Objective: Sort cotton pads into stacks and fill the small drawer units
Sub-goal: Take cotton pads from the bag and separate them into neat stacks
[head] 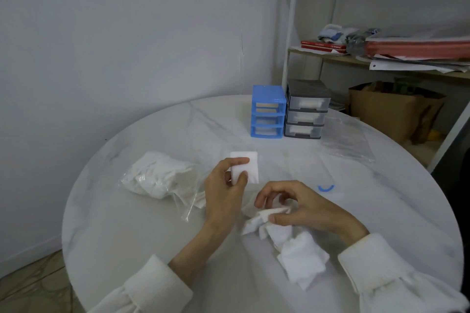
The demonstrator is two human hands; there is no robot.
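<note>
My left hand pinches a small neat stack of white cotton pads, held upright above the table's middle. Just to its right, my right hand pinches one loose pad from a scattered pile of white pads in front of me. A clear bag stuffed with more pads lies to the left of my left hand. At the back of the table stand a blue drawer unit and, touching its right side, a grey drawer unit; both show white pads inside their closed clear drawers.
The round white marble table carries an empty clear plastic bag at the right and a small blue curved piece near my right hand. Behind the table stand a white shelf with papers and a brown paper bag.
</note>
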